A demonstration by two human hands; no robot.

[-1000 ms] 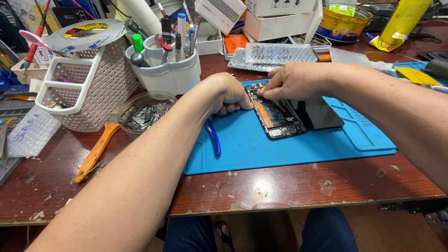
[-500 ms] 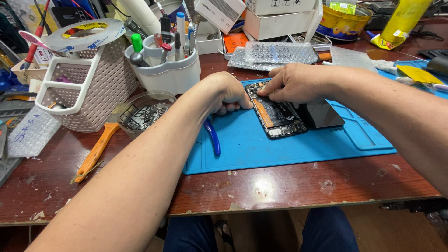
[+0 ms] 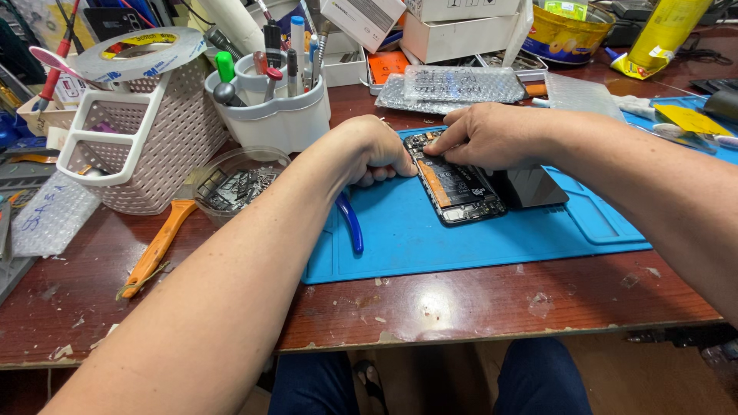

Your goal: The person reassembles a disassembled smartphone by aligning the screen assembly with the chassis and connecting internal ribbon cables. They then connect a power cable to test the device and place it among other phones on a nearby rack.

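My left hand [image 3: 377, 150] is clenched beside the opened phone [image 3: 455, 184], which lies on the blue mat [image 3: 477, 238]. My right hand [image 3: 492, 134] presses fingertips on the phone's top end, grasping nothing.

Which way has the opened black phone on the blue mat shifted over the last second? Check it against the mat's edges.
No. The opened black phone lies at the same spot and angle on the blue silicone mat; both hands remain at its upper end.
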